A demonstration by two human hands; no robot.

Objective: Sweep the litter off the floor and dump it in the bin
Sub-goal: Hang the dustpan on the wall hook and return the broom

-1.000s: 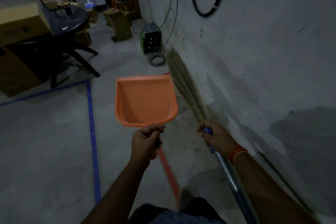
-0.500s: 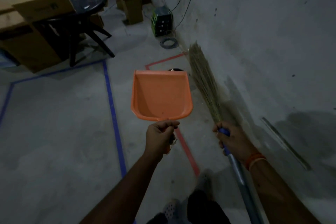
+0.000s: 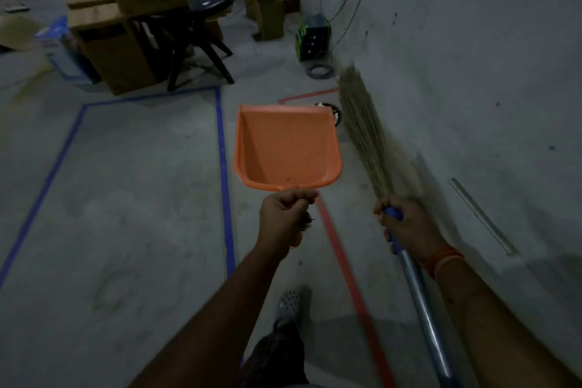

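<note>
My left hand (image 3: pixel 285 217) grips the handle of an orange dustpan (image 3: pixel 288 148), held level above the floor with its pan looking bare. My right hand (image 3: pixel 406 227) grips the blue collar of a broom (image 3: pixel 365 129); its straw head points forward along the wall and its metal shaft runs back past my arm. Just beyond the dustpan's far right corner a dark round bin (image 3: pixel 336 113) peeks out on the floor, mostly hidden by the pan.
Grey wall (image 3: pixel 472 72) runs along the right. Blue tape (image 3: pixel 224 183) and red tape (image 3: pixel 340 255) mark the concrete floor. Cardboard boxes (image 3: pixel 110 41), a black round table (image 3: pixel 201 9), a green-black box (image 3: pixel 311 38) and a cable coil (image 3: pixel 318 70) stand ahead. My shoe (image 3: pixel 291 302) is below.
The view has drawn back from the wall and the clutter ahead; more floor and blue tape show at the left. The dark bin now peeks past the dustpan. Both grips are unchanged.
</note>
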